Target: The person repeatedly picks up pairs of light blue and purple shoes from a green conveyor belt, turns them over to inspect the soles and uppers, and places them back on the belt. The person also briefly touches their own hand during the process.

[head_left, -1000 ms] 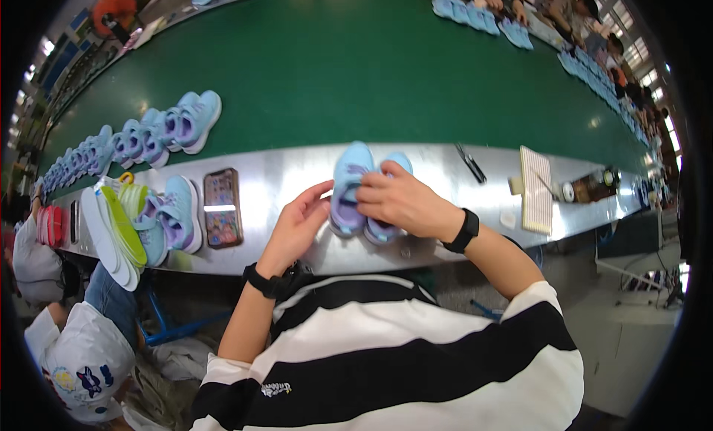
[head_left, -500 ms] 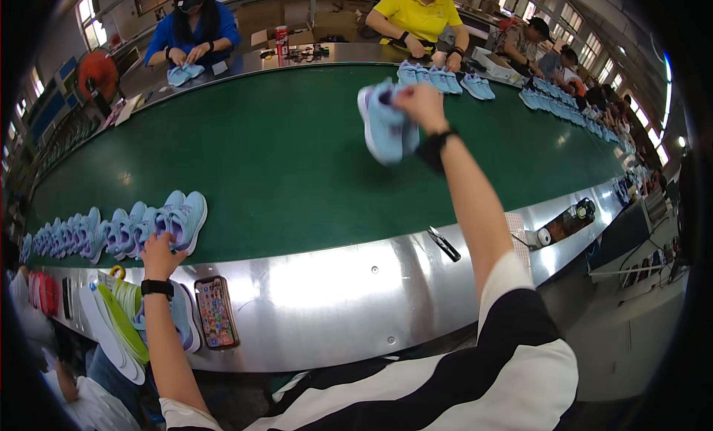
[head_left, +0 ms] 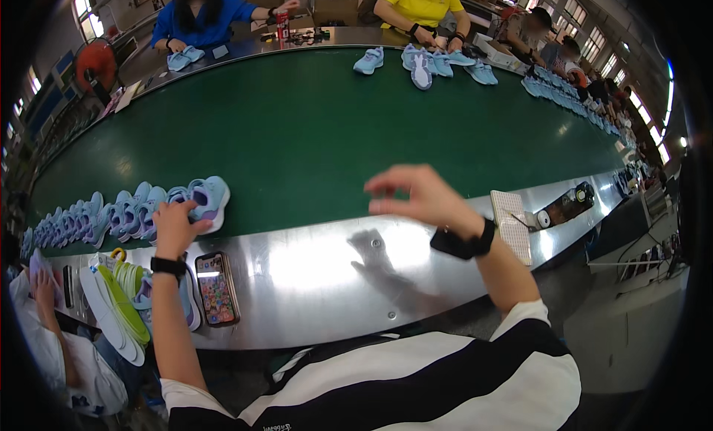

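My left hand (head_left: 177,227) has its fingers hooked at the opening of a light-blue and lilac shoe (head_left: 214,204). That shoe is at the right end of a row of similar shoes (head_left: 93,217) on the green work surface (head_left: 297,126). Over the near metal edge (head_left: 312,305), my right hand (head_left: 427,199) hangs empty, its fingers stretched leftward and apart. Across the green surface lie a single light-blue shoe (head_left: 369,61) and another with its patterned sole (head_left: 421,70) showing, beside several more.
A phone (head_left: 217,290), white insoles (head_left: 108,323) and lime-green insoles (head_left: 120,301) lie along the near edge at left. Right of my right arm are a notebook (head_left: 509,221) and a dark bottle (head_left: 568,208). People in blue (head_left: 212,22) and yellow (head_left: 423,7) sit opposite.
My right hand has let go of the pair of shoes and drawn back toward me; two shoes now lie at the far side. My left hand and the row's end shoe have shifted slightly right.
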`<action>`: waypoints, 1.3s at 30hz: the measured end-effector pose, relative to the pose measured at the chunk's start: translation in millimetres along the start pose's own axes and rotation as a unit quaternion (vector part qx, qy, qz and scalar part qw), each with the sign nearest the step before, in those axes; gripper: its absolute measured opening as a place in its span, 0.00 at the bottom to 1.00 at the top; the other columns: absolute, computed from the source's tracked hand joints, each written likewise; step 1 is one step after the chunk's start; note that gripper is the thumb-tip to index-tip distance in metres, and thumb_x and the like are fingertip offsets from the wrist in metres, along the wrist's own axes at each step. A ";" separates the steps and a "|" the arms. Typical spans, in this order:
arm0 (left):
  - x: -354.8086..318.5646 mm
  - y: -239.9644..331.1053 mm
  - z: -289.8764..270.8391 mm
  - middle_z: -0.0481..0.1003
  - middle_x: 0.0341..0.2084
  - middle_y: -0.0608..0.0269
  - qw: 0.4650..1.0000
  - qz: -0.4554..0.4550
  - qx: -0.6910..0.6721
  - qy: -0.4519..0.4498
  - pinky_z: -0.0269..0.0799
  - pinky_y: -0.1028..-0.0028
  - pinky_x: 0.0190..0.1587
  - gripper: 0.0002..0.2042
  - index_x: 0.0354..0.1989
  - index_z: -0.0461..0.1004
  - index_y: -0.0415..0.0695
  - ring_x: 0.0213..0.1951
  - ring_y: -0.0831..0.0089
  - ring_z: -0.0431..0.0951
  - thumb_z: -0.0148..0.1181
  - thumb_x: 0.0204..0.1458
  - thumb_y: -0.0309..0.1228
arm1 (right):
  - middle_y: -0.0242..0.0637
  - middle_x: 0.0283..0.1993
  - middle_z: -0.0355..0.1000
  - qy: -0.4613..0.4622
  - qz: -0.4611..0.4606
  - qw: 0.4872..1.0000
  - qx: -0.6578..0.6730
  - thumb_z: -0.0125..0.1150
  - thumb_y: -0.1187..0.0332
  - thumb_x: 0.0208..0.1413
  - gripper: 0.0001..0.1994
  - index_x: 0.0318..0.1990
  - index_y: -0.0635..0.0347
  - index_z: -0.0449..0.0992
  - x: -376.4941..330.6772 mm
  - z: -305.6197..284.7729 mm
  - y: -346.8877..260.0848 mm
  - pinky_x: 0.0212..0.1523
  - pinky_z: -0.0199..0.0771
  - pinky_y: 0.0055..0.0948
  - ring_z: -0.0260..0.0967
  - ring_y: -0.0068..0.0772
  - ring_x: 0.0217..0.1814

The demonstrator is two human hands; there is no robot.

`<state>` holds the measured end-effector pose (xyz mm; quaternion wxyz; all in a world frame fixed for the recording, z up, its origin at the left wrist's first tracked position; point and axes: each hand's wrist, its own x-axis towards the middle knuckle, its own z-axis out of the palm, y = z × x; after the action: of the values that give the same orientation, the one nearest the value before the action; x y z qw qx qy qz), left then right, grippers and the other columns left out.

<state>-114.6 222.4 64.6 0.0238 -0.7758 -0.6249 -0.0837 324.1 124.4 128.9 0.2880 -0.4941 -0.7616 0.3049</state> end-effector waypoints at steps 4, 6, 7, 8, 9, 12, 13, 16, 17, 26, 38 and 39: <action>-89.6 84.8 -35.4 0.78 0.37 0.57 0.974 0.134 -0.176 0.040 0.63 0.61 0.48 0.19 0.42 0.79 0.44 0.43 0.56 0.71 0.73 0.40 0.37 | 0.38 0.47 0.75 -0.056 0.127 0.986 0.089 0.64 0.52 0.56 0.27 0.57 0.61 0.73 -69.4 81.1 0.0 0.39 0.71 0.25 0.72 0.26 0.43; -135.0 112.9 -36.1 0.77 0.42 0.56 0.929 0.137 -0.340 -0.044 0.68 0.62 0.48 0.19 0.44 0.77 0.42 0.44 0.57 0.73 0.70 0.46 0.39 | 0.41 0.50 0.71 -0.013 0.172 0.981 0.093 0.64 0.54 0.57 0.30 0.61 0.65 0.67 -89.5 111.7 2.3 0.40 0.72 0.28 0.71 0.28 0.44; -149.5 124.9 -29.4 0.76 0.42 0.56 0.898 0.070 -0.429 -0.069 0.71 0.66 0.43 0.22 0.49 0.74 0.41 0.44 0.61 0.74 0.70 0.47 0.38 | 0.42 0.50 0.70 0.002 0.207 0.977 0.058 0.63 0.55 0.58 0.30 0.62 0.66 0.65 -99.2 124.7 2.0 0.41 0.72 0.29 0.71 0.29 0.44; -162.2 136.9 -20.0 0.75 0.42 0.56 0.894 -0.005 -0.441 -0.081 0.72 0.68 0.42 0.24 0.51 0.72 0.40 0.43 0.63 0.74 0.69 0.48 0.38 | 0.52 0.50 0.69 0.019 0.205 0.975 0.083 0.61 0.49 0.58 0.35 0.61 0.72 0.64 -110.5 132.2 0.7 0.49 0.71 0.35 0.68 0.42 0.46; -170.4 147.0 -9.2 0.74 0.41 0.55 0.887 -0.062 -0.452 -0.071 0.72 0.70 0.41 0.27 0.54 0.69 0.39 0.43 0.66 0.74 0.69 0.49 0.38 | 0.52 0.48 0.68 0.052 0.242 0.960 0.132 0.62 0.52 0.57 0.35 0.63 0.71 0.62 -114.9 141.5 0.1 0.45 0.72 0.32 0.68 0.37 0.42; -193.3 161.9 21.1 0.73 0.39 0.52 0.834 -0.082 -0.521 -0.159 0.74 0.73 0.39 0.28 0.58 0.63 0.34 0.39 0.69 0.75 0.66 0.54 0.37 | 0.49 0.50 0.67 0.073 0.176 0.967 0.169 0.65 0.61 0.56 0.34 0.66 0.70 0.58 -135.1 153.3 -4.7 0.37 0.73 0.23 0.69 0.26 0.38; -196.0 164.2 30.5 0.73 0.39 0.52 0.843 -0.108 -0.504 -0.150 0.74 0.73 0.39 0.28 0.59 0.62 0.34 0.39 0.70 0.75 0.63 0.56 0.36 | 0.48 0.49 0.67 0.072 0.203 0.961 0.173 0.64 0.62 0.56 0.34 0.66 0.70 0.59 -137.0 156.9 -5.6 0.37 0.73 0.24 0.69 0.27 0.38; -197.2 156.1 44.7 0.74 0.42 0.55 0.766 -0.114 -0.612 -0.160 0.72 0.74 0.45 0.25 0.61 0.60 0.34 0.43 0.73 0.75 0.58 0.59 0.31 | 0.42 0.49 0.69 0.093 0.212 0.957 0.173 0.59 0.69 0.57 0.27 0.63 0.69 0.62 -136.3 161.6 -2.3 0.42 0.72 0.25 0.69 0.26 0.40; -195.5 151.9 46.2 0.74 0.43 0.56 0.725 -0.113 -0.660 -0.162 0.71 0.74 0.47 0.24 0.62 0.60 0.35 0.44 0.74 0.74 0.56 0.60 0.30 | 0.40 0.49 0.69 0.100 0.235 0.933 0.256 0.58 0.69 0.58 0.25 0.62 0.69 0.63 -133.6 163.1 0.3 0.45 0.71 0.25 0.69 0.25 0.41; -192.3 176.4 38.3 0.61 0.62 0.57 0.506 -0.160 -0.835 -0.147 0.60 0.69 0.63 0.25 0.70 0.48 0.41 0.61 0.70 0.64 0.40 0.63 0.25 | 0.35 0.56 0.68 0.138 0.182 0.723 0.652 0.46 0.74 0.60 0.21 0.62 0.65 0.63 -120.8 180.0 8.0 0.54 0.67 0.24 0.66 0.24 0.53; -184.7 157.3 5.2 0.63 0.49 0.55 0.901 0.070 -0.428 0.025 0.65 0.67 0.55 0.31 0.58 0.67 0.43 0.50 0.63 0.67 0.66 0.40 0.21 | 0.42 0.52 0.61 0.181 0.024 0.983 0.013 0.68 0.69 0.40 0.39 0.65 0.55 0.63 -119.1 147.1 -9.9 0.54 0.65 0.35 0.60 0.37 0.55; -186.7 155.9 6.8 0.63 0.48 0.54 0.911 0.063 -0.406 -0.040 0.65 0.67 0.54 0.31 0.58 0.67 0.42 0.50 0.63 0.67 0.67 0.40 0.22 | 0.42 0.52 0.61 0.136 0.036 0.990 -0.023 0.69 0.68 0.40 0.39 0.65 0.55 0.63 -120.1 146.4 -9.4 0.53 0.66 0.35 0.60 0.38 0.54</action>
<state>-0.4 9.1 38.7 -0.3135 -0.7587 -0.4875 -0.2974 251.8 -16.4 24.5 0.3665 -0.5642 -0.7040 0.2276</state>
